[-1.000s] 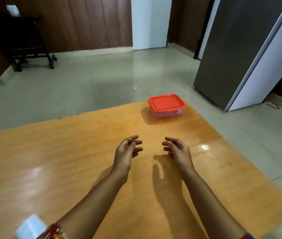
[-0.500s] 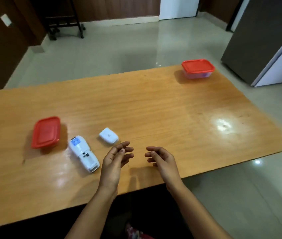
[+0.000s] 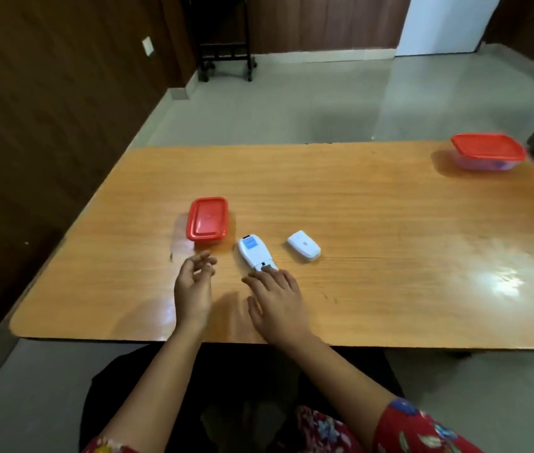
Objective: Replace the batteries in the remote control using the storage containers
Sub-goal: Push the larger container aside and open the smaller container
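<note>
Seated at a wooden table (image 3: 373, 223), both bare hands out over its near edge. Right hand (image 3: 277, 297) palm-down, fingers spread, fingertips (image 3: 267, 273) touching or covering the near end of the white remote control (image 3: 254, 255); nothing clamped. Remote lying back-side up w/ battery bay exposed at the near end, blue label toward the far end; whether batteries are inside, can't tell. Left hand (image 3: 193, 289) just left of the remote, raised slightly off the tabletop, fingers loosely curled and apart, empty. Detached white battery cover (image 3: 303, 245) lying just right of the remote, not touching it. Small red-lidded container (image 3: 207, 218) closed, just beyond the left hand & beside the remote's far end. Second red-lidded container (image 3: 488, 152) closed, at the far right corner, well apart from the rest; something purple dimly visible thru its clear wall. Red floral sleeve (image 3: 422, 429) on the right arm.
</note>
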